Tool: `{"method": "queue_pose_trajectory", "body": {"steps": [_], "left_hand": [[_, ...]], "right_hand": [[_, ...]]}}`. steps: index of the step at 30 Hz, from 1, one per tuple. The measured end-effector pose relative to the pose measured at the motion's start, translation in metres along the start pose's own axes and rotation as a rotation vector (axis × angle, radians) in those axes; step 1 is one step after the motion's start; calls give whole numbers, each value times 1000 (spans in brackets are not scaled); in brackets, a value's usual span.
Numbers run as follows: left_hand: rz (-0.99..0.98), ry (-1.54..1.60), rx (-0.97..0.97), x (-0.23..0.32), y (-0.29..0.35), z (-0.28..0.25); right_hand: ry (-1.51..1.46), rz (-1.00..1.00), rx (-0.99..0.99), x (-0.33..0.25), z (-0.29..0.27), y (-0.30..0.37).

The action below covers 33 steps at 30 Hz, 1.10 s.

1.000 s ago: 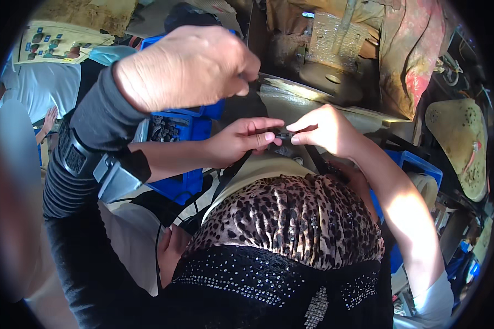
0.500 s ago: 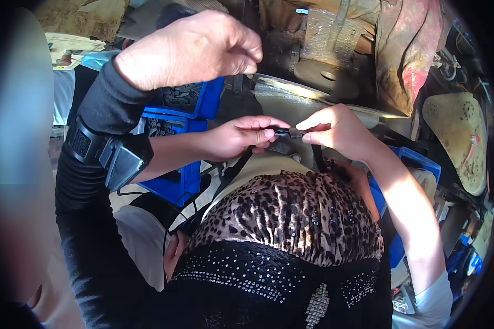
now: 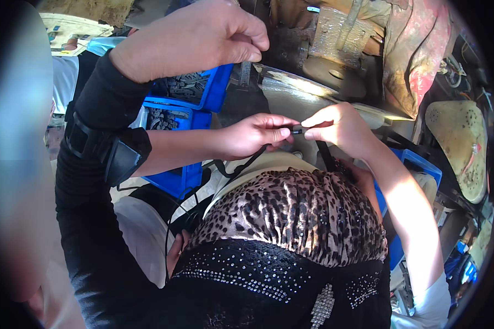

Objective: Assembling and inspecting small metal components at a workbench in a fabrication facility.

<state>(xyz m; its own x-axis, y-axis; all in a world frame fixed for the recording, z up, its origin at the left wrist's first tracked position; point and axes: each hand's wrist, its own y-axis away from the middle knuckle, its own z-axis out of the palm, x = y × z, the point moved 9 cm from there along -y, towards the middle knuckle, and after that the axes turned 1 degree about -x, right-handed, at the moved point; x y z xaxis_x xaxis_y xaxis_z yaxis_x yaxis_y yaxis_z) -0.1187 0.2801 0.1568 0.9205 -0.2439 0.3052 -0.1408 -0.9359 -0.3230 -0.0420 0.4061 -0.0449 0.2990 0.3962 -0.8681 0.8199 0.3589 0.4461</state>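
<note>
My left hand [image 3: 192,41] is raised at the upper left, its fingers curled in toward the thumb; I see nothing in it. A black device on a strap [image 3: 127,159] is worn over my black sleeve at that forearm. Below, another person's two hands work in front of my waist: one hand [image 3: 255,134] and the other [image 3: 337,129] pinch the small black buckle [image 3: 297,131] of a dark strap [image 3: 325,155] between them. Further skin [image 3: 363,183] shows at the right of my leopard-print top; whose it is I cannot tell. My right hand is not identifiable.
Blue bins [image 3: 217,90] of small dark metal parts stand at the left. Ahead is a worn machine with a round metal plate [image 3: 329,74] and a stained cloth [image 3: 417,55]. A speckled pale seat-like panel [image 3: 458,148] is at the right. A thin black cable [image 3: 167,236] hangs at my left.
My left hand has risen slightly in the picture. The other person's hands have shifted a little to the right, still at the buckle.
</note>
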Motion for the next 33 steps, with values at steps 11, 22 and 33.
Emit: {"method": "queue_pose_trajectory", "body": {"steps": [11, 22, 33], "left_hand": [[-759, 171, -259, -48, -19, 0], [-193, 160, 51, -106, -48, -32], [-691, 197, 147, -177, -73, -35]], "right_hand": [[-168, 17, -54, 26, -9, 4], [210, -67, 868, -73, -175, 99], [746, -366, 1178, -119, -249, -5]]}}
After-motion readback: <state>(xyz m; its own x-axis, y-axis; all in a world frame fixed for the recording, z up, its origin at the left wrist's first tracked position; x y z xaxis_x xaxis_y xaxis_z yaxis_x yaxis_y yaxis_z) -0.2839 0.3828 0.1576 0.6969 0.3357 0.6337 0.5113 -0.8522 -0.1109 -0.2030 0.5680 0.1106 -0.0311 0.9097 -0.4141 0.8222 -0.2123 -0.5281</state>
